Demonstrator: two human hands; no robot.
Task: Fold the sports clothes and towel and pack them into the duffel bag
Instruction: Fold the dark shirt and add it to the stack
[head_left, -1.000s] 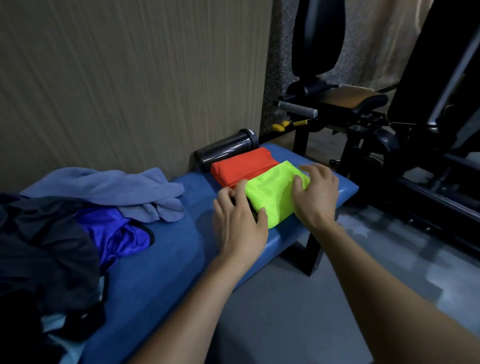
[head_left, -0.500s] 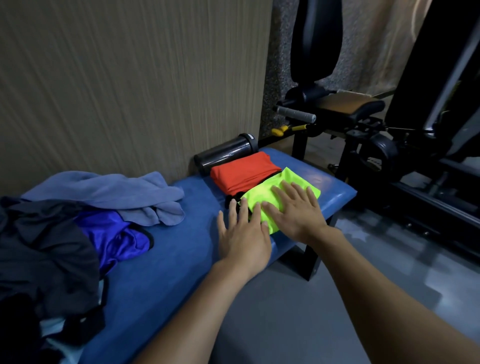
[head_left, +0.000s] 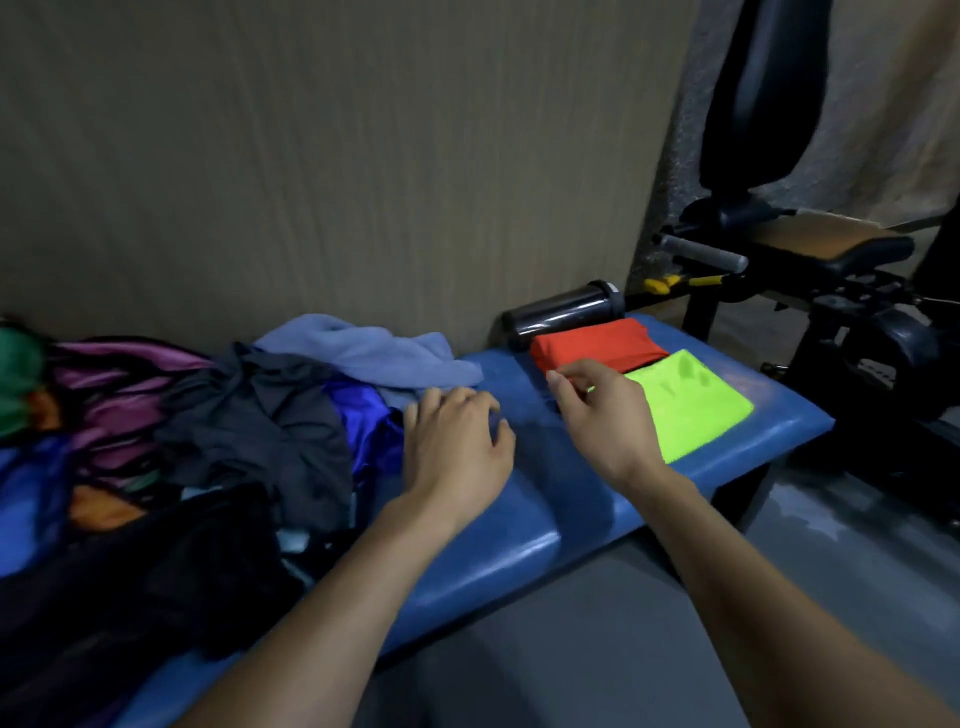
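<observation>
So far two items folded: red shirt (head_left: 597, 343) and neon-green shirt (head_left: 685, 402), side by side at the bench's (head_left: 545, 525) right end. Unfolded pile (head_left: 249, 415) and towel (head_left: 374, 351) remain at its left. Left hand (head_left: 457, 447) and right hand (head_left: 605, 415) loosely spread, empty. Bag not visible.

A blue bench (head_left: 545, 525) carries a neon-green fold (head_left: 691, 402), a red fold (head_left: 597, 343), a grey-blue towel (head_left: 374, 351), a royal-blue garment (head_left: 358, 421) and a charcoal one (head_left: 260, 415); purple cloth (head_left: 119, 374) and a black bottle (head_left: 561, 312) lie behind.
</observation>
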